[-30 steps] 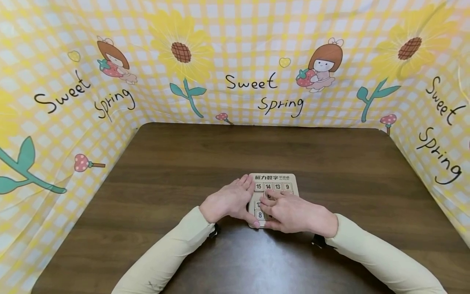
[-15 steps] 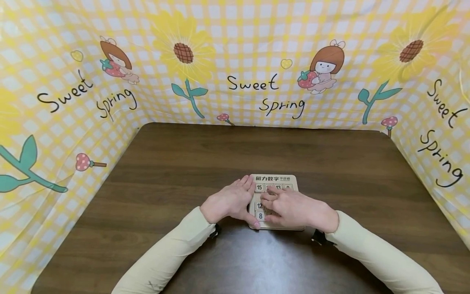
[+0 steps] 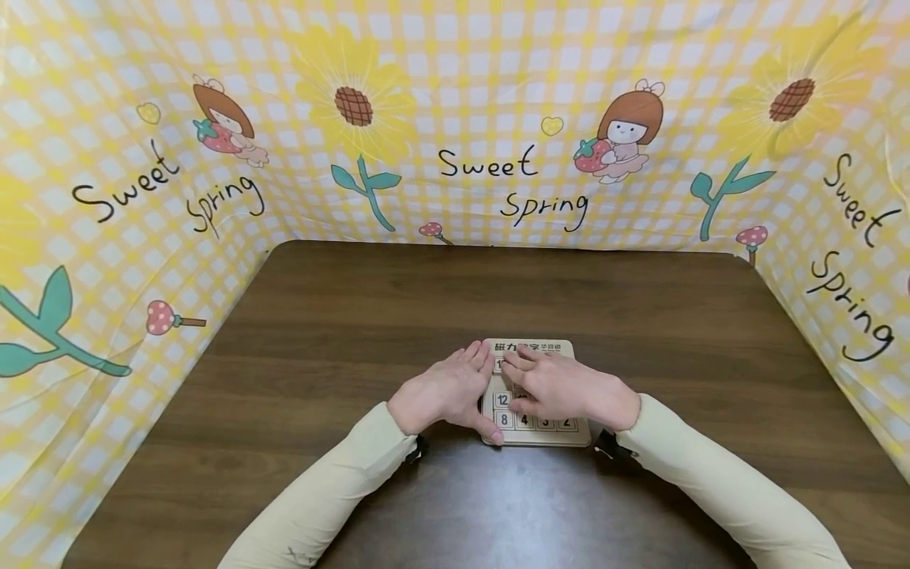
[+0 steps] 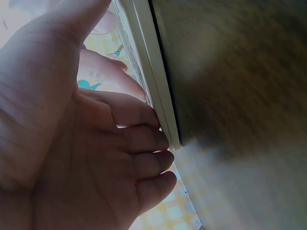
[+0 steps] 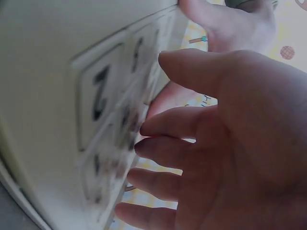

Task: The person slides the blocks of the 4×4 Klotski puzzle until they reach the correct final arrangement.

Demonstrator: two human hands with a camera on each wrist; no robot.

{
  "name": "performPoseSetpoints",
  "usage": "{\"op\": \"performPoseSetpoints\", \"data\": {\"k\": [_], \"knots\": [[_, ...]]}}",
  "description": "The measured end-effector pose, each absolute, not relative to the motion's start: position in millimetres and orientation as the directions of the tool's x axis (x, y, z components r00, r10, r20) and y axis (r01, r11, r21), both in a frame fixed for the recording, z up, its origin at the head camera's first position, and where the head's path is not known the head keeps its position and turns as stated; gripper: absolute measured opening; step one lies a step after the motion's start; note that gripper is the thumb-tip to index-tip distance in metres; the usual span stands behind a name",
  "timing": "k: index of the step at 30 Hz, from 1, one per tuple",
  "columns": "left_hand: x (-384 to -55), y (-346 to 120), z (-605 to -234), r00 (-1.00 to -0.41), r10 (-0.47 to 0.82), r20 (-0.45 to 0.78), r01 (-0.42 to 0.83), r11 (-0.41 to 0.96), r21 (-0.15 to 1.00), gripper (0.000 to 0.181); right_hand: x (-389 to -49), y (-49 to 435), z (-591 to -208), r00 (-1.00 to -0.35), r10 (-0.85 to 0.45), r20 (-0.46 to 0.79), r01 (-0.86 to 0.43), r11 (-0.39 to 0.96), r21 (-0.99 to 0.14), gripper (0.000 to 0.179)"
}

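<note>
A pale number slide puzzle [image 3: 543, 438] lies flat on the table, with Chinese lettering along its far edge. My left hand [image 3: 449, 391] rests against its left side, fingers extended along the edge and thumb on the near left corner. In the left wrist view, those fingertips meet the board's side [image 4: 152, 72]. Over the upper and middle rows is my right hand [image 3: 565, 385], its fingers spread and fairly straight, tips at the tiles. It hides most of those rows. Tiles 12, 8 [image 3: 504, 420], 4, 3 and 2 show near the bottom; the right wrist view has the 2 tile [image 5: 99, 96] up close.
The brown wood-grain table [image 3: 370, 296] spreads around the puzzle. A yellow checked cloth [image 3: 490, 87] printed with sunflowers and "Sweet Spring" stands along the back and both sides. Dark wrist straps [image 3: 614, 445] sit under the pale sleeves.
My right hand has moved away from me over the puzzle, from the lower rows to the upper ones, uncovering the bottom row. The left hand has stayed in place.
</note>
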State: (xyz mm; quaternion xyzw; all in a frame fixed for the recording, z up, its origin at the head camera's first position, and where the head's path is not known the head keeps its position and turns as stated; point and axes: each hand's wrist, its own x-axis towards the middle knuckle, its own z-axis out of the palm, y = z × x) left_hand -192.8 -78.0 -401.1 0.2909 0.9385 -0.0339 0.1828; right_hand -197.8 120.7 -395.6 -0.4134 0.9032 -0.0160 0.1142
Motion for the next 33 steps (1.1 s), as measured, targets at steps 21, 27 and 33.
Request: {"op": "performPoseSetpoints", "data": {"k": [21, 27, 33], "knots": [[-193, -79, -401, -0.766, 0.537, -0.353, 0.561, 0.827, 0.041, 0.127, -196, 121, -402, -0.628, -0.763, -0.149, -0.757, 0.644, -0.107, 0.061], [-193, -79, -402, -0.764, 0.540, -0.353, 0.563, 0.825, 0.044, 0.128, -194, 122, -401, -0.625, -0.767, -0.145, -0.761, 0.640, -0.105, 0.059], [-192, -79, -402, -0.766, 0.543, -0.343, 0.564, 0.824, 0.045, 0.128, -189, 123, -400, -0.624, -0.770, -0.137, -0.764, 0.637, -0.101, 0.057]]}}
